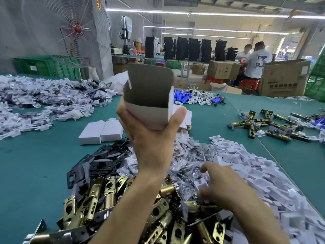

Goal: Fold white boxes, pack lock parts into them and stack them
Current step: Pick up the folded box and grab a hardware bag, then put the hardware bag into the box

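A fan (pixel 77 29) stands in the upper left of the frame, above a heap of white bagged parts (pixel 44 99) on the green table (pixel 35 164). Right of that heap lie two folded boxes (pixel 100 132) side by side. Below them are black plates (pixel 98 164), and brass latches (pixel 98 199) fill the lower centre.

The left hand (pixel 149 136) is raised at mid-frame. Its thumb and fingers wrap round the bottom of an open box (pixel 149 95), whose lid flap stands up.

At lower right of centre the right hand (pixel 225 189) is down on the parts. Its fingers curl about a white insert (pixel 201 184), but I cannot tell whether they have actually closed on it. Screw bags (pixel 190 155) lie just above it, and a pile of inserts (pixel 255 166) spreads to the right. More latches (pixel 263 124) lie at the right edge.
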`<state>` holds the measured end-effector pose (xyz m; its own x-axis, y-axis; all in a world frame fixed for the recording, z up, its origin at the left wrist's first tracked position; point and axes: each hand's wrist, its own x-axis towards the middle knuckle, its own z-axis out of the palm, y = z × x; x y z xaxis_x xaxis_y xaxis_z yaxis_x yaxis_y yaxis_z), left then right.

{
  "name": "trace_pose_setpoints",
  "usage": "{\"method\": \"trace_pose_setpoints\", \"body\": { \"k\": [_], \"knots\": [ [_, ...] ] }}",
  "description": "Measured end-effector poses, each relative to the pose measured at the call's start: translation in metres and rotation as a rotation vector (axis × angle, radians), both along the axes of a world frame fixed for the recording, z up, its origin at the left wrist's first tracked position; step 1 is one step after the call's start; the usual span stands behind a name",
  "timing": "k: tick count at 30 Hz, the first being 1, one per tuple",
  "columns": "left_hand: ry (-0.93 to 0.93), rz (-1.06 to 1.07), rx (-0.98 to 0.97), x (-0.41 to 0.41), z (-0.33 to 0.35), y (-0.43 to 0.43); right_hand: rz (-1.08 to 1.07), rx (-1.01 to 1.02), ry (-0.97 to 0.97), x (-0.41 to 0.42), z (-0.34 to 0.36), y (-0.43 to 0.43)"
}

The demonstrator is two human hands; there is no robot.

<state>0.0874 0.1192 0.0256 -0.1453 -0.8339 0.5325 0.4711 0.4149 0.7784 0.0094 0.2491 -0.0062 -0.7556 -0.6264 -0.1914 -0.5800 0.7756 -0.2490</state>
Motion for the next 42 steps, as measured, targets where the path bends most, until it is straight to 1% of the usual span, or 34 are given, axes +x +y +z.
{"method": "trace_pose_setpoints", "body": {
  "k": [2,4,6,8,9,11,15,16,17,21,22,23,25,28,32,35,37,40,42],
  "knots": [
    [0.106,-0.07,0.142,-0.002,0.001,-0.005,-0.023,-0.069,-0.006,-0.001,0.0,-0.001],
    [0.165,-0.156,0.264,-0.005,0.001,-0.007,-0.022,-0.127,0.021,-0.003,-0.001,-0.001],
    [0.156,-0.217,0.357,-0.006,0.001,-0.009,-0.013,-0.126,0.035,-0.005,-0.003,0.0],
    [0.143,-0.26,0.421,-0.007,-0.001,-0.011,0.001,-0.059,0.054,-0.005,-0.004,0.001],
    [0.145,-0.268,0.432,-0.008,-0.003,-0.013,0.006,-0.053,0.051,-0.005,-0.004,0.001],
    [0.133,-0.25,0.408,-0.01,-0.006,-0.014,0.019,-0.104,0.041,-0.005,-0.006,0.001],
    [0.074,-0.142,0.243,-0.009,-0.009,-0.014,0.002,-0.26,0.048,-0.007,0.0,0.002],
    [0.065,-0.116,0.196,-0.008,-0.008,-0.014,0.003,-0.336,0.071,-0.006,0.006,0.004],
    [0.055,-0.094,0.156,-0.007,-0.008,-0.014,0.017,-0.466,0.099,-0.005,0.012,0.007],
    [-0.012,-0.049,0.082,-0.007,-0.011,-0.013,0.206,-1.253,0.204,0.029,0.059,0.012],
    [-0.037,-0.027,0.058,-0.007,-0.014,-0.012,0.251,-1.388,0.254,0.038,0.072,0.01],
    [-0.074,0.017,0.026,-0.008,-0.015,-0.011,0.285,-1.474,0.31,0.045,0.084,0.005],
    [-0.131,0.127,-0.036,-0.007,-0.015,-0.007,0.317,-1.558,0.402,0.055,0.106,-0.01],
    [-0.147,0.193,-0.062,-0.004,-0.01,-0.003,0.334,-1.525,0.492,0.066,0.128,-0.035],
    [-0.153,0.243,-0.058,-0.001,-0.006,0.0,0.287,-1.335,0.646,0.071,0.132,-0.049],
    [-0.192,0.269,-0.07,-0.001,-0.008,-0.001,0.243,-1.206,0.696,0.07,0.126,-0.049],
    [-0.181,0.249,-0.074,-0.002,-0.009,-0.002,0.223,-1.099,0.693,0.068,0.122,-0.048],
    [-0.203,0.253,-0.12,-0.002,-0.011,0.001,0.207,-0.95,0.624,0.07,0.119,-0.047],
    [-0.215,0.252,-0.129,-0.001,-0.009,0.005,0.204,-0.892,0.621,0.072,0.12,-0.048]
  ]
}}
